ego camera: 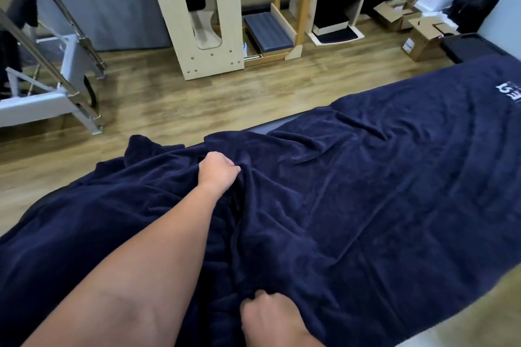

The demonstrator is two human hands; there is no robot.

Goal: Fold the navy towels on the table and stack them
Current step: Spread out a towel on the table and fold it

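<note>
Both hands (218, 169) (270, 315) gripping navy towel (380, 191)

Matt, plush navy towel (366, 177) cloth; smooth wood-grain floor (169, 104); brown cardboard boxes (420, 39).

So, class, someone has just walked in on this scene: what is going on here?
A person is working on a large navy towel spread over a table. The left hand grips a bunched ridge of it near the far edge, and the right hand pinches the same ridge near the near edge. The towel's right part lies flat, with a white logo at the far end. No folded stack is visible yet.
</note>
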